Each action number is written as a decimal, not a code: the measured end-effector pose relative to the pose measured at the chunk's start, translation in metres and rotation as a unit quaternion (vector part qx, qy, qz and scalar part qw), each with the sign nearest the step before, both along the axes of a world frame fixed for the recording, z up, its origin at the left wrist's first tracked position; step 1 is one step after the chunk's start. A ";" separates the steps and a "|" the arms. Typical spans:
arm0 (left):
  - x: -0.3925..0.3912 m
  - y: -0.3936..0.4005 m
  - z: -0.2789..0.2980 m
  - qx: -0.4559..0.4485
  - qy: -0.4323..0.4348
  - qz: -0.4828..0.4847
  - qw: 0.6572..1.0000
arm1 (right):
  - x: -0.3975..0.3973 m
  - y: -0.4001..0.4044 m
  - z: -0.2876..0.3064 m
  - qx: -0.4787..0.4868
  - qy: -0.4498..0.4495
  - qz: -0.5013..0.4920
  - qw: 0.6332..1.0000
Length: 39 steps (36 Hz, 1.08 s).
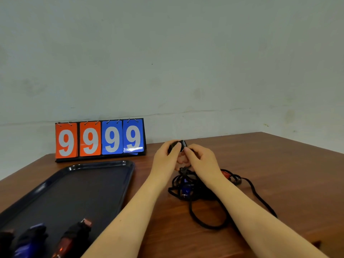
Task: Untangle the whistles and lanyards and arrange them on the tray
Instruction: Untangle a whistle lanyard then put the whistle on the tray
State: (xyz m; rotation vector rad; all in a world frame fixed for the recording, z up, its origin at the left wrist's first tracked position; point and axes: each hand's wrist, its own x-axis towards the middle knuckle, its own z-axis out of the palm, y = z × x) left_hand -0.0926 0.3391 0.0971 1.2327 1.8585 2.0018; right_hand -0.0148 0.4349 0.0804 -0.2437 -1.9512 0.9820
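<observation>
Both hands are raised above the table near its far side. My left hand point(167, 155) grips a black whistle point(183, 143), and my right hand point(200, 159) pinches its cord just beside it. Below them a tangle of black lanyards point(195, 185) lies on the wood, with a blue whistle point(186, 189) and a red whistle point(226, 174) caught in it. A loose black loop point(204, 222) trails toward me. The dark tray point(104, 183) lies at the left; at its near end sit a red whistle point(74, 237) and a blue whistle point(31, 239), each wrapped in black cord.
A flip scoreboard point(99, 139) reading 9999 stands against the wall behind the tray. The brown wooden table point(279, 164) ends at the right, with its corner at the far right. A third wrapped bundle point(5, 239) sits at the tray's near left edge.
</observation>
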 end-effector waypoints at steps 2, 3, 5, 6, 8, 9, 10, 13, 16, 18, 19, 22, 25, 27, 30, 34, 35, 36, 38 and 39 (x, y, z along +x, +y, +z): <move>-0.002 0.001 -0.002 -0.012 0.012 0.025 1.000 | -0.001 0.001 0.000 0.005 -0.011 -0.012 1.000; -0.003 0.002 -0.003 -0.020 0.010 0.036 0.999 | -0.001 0.001 -0.001 0.009 -0.016 -0.016 1.000; -0.004 0.002 -0.003 -0.028 -0.007 0.048 0.998 | -0.002 0.000 -0.001 0.015 -0.025 -0.021 0.999; -0.005 0.003 -0.003 -0.025 -0.023 0.049 0.998 | -0.002 0.000 -0.001 0.014 -0.028 -0.022 0.999; -0.006 0.003 -0.003 -0.014 -0.058 0.044 0.997 | -0.003 0.001 -0.002 0.006 -0.025 -0.026 0.999; -0.006 0.003 -0.003 -0.008 -0.077 0.040 0.996 | -0.003 0.001 -0.002 -0.004 -0.018 -0.029 0.999; -0.006 0.003 -0.002 -0.003 -0.098 0.036 0.995 | -0.003 0.001 -0.001 -0.018 -0.008 -0.030 0.999; -0.006 0.003 -0.002 0.008 -0.157 0.018 0.987 | -0.002 0.001 0.002 -0.060 0.032 -0.045 0.997; -0.006 0.004 -0.002 0.003 -0.193 0.006 0.981 | 0.000 0.002 0.005 -0.097 0.059 -0.049 0.992; -0.005 0.005 -0.002 0.000 -0.220 -0.011 0.975 | 0.001 0.002 0.007 -0.117 0.064 -0.019 0.991; -0.005 0.005 -0.002 0.004 -0.236 -0.022 0.971 | 0.002 0.002 0.007 -0.117 0.062 -0.002 0.991; -0.005 0.004 -0.003 0.019 -0.278 -0.044 0.959 | 0.001 0.000 0.004 -0.088 0.038 0.030 0.995; -0.007 0.002 -0.005 0.016 -0.295 -0.041 0.955 | -0.001 -0.003 0.001 -0.026 -0.019 0.029 0.999; -0.009 0.001 -0.007 0.000 -0.282 -0.024 0.959 | -0.001 -0.004 0.000 -0.011 -0.039 0.028 0.999; -0.014 0.004 -0.009 -0.032 -0.189 -0.004 0.981 | -0.002 -0.002 -0.001 -0.008 -0.037 0.018 0.999; -0.013 0.005 -0.009 -0.061 -0.085 0.001 0.994 | -0.002 0.000 0.000 -0.009 -0.027 0.001 1.000; -0.013 0.005 -0.009 -0.066 -0.062 0.005 0.996 | -0.002 -0.001 0.001 -0.014 -0.023 -0.001 1.000; -0.013 0.006 -0.010 -0.072 -0.036 0.011 0.997 | -0.002 -0.001 0.001 -0.021 -0.021 -0.003 1.000; -0.014 0.006 -0.011 -0.081 0.009 0.022 0.996 | -0.002 -0.001 0.002 -0.036 -0.018 -0.009 0.999; -0.015 0.007 -0.011 -0.083 0.025 0.026 0.996 | -0.002 -0.001 0.002 -0.044 -0.017 -0.010 0.999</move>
